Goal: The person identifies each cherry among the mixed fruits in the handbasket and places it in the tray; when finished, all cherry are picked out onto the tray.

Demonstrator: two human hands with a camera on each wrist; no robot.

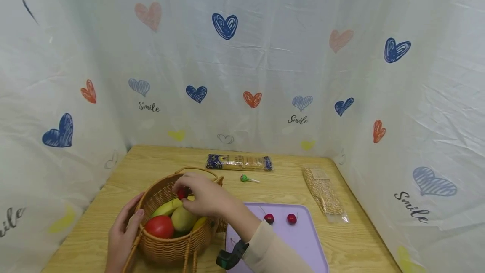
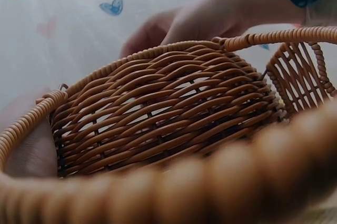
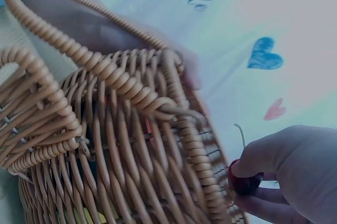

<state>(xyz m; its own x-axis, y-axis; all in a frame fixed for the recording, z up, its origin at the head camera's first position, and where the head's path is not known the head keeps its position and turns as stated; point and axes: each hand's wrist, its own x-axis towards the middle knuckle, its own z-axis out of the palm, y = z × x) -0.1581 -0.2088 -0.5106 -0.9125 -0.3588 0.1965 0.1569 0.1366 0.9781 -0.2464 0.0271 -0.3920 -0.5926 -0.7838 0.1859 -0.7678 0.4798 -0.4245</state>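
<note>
My right hand (image 1: 202,195) pinches a dark red cherry (image 3: 242,177) between thumb and fingers, over the inside of a wicker basket (image 1: 166,247). The cherry's green stem sticks up in the right wrist view. At the basket's left rim, my left hand (image 1: 124,233) grips the side with its thumb over the edge. Inside the basket lie a red tomato-like fruit (image 1: 160,226), a yellow-green rounded fruit (image 1: 183,219) and a banana (image 1: 166,208). Part of the contents is hidden behind my right hand.
A lilac tray (image 1: 316,245) with two cherries in sight, one cherry (image 1: 291,219) at its right, lies beside the basket, partly under my right sleeve. Behind are a lollipop (image 1: 244,178) and a noodle packet (image 1: 239,162). A bag of grains (image 1: 323,193) lies at the right.
</note>
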